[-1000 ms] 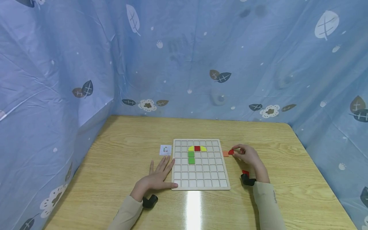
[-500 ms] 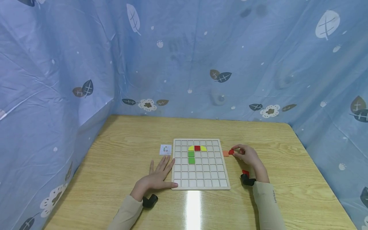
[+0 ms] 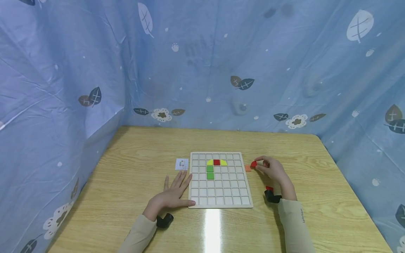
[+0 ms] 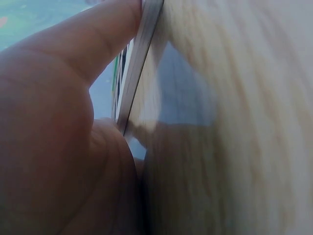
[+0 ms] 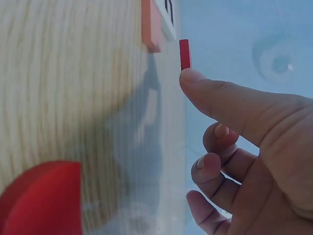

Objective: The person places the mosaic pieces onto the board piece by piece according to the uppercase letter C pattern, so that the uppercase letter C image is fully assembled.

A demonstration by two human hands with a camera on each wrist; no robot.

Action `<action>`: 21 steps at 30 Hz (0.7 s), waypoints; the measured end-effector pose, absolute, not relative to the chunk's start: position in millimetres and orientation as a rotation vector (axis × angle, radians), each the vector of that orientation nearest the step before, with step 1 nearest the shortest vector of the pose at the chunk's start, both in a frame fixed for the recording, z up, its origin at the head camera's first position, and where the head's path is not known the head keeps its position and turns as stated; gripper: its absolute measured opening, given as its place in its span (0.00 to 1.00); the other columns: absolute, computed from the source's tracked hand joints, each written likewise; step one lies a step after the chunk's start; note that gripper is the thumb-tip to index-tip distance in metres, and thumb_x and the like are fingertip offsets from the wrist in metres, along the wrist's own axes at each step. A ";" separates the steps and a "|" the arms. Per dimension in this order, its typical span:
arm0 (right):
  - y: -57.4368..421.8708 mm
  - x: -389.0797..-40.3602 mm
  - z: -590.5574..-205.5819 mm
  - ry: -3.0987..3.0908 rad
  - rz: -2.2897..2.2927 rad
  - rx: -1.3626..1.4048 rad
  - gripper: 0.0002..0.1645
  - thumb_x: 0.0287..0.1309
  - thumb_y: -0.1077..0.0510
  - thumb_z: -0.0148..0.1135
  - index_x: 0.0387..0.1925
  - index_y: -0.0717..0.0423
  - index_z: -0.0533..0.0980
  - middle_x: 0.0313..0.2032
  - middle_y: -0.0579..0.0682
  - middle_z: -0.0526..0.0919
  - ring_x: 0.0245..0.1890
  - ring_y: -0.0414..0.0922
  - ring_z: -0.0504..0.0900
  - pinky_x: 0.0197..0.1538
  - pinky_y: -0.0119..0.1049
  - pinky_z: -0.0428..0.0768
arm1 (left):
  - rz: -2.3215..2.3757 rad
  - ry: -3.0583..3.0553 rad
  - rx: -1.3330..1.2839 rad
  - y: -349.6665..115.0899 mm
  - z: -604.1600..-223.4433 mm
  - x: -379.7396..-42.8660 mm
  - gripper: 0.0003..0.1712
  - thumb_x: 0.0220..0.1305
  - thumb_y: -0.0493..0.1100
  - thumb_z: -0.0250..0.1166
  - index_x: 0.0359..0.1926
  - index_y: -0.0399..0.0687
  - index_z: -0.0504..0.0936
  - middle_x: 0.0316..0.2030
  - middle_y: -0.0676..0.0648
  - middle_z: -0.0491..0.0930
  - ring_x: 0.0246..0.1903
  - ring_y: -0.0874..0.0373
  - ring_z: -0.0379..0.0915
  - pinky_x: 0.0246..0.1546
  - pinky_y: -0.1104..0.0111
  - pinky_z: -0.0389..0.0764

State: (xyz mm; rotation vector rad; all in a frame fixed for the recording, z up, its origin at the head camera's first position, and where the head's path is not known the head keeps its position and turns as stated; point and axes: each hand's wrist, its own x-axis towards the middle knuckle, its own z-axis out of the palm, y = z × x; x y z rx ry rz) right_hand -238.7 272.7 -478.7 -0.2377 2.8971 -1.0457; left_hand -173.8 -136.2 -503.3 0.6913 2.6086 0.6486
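In the head view, my left hand (image 3: 172,197) lies spread at the left edge of a white grid board (image 3: 219,192), its thumb on the front left corner. Between thumb and fingertips, my right hand (image 3: 274,171) pinches a red quarter-circle tile (image 3: 254,164) just right of the board. The right wrist view shows that red tile (image 5: 185,55) edge-on, off the table. An orange tile (image 3: 248,168) lies against the board's right edge. On the board sit two yellow quarter-circle tiles (image 3: 223,163), a red square tile (image 3: 216,162) and two green square tiles (image 3: 210,175).
Another red tile (image 3: 269,189) with a curved edge lies near my right wrist, partly hidden by the black wrist camera (image 3: 272,196). A small printed grid card (image 3: 181,164) lies left of the board. Blue patterned curtain (image 3: 202,70) surrounds the wooden table (image 3: 145,147).
My right hand has risen slightly with the red quarter-circle tile, which now shows a little higher beside the orange tile. The left hand and the board stay put.
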 end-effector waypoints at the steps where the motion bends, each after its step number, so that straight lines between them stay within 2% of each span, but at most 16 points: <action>1: 272.4 -238.8 -478.4 2.905 -1.042 -0.246 0.18 0.57 0.58 0.62 0.49 0.59 0.76 0.21 0.49 0.69 0.18 0.42 0.64 0.23 0.33 0.63 | 0.651 2.608 0.693 -136.2 -503.4 -174.1 0.57 0.54 0.70 0.57 0.73 0.51 0.39 0.73 0.43 0.31 0.71 0.46 0.21 0.61 0.39 0.21; 9: 265.7 -238.1 -474.3 2.933 -1.043 -0.316 0.18 0.56 0.58 0.63 0.49 0.59 0.77 0.19 0.48 0.67 0.18 0.41 0.61 0.22 0.32 0.61 | 0.683 2.589 0.716 -137.3 -505.4 -175.1 0.57 0.55 0.69 0.57 0.73 0.49 0.38 0.73 0.42 0.30 0.71 0.44 0.19 0.59 0.39 0.17; 21: 246.8 -238.2 -471.4 2.930 -1.069 -0.379 0.16 0.54 0.58 0.65 0.46 0.58 0.79 0.19 0.46 0.64 0.18 0.39 0.59 0.23 0.31 0.60 | 0.701 2.586 0.734 -137.3 -502.6 -172.4 0.56 0.56 0.67 0.58 0.73 0.47 0.40 0.72 0.39 0.31 0.70 0.42 0.21 0.59 0.38 0.19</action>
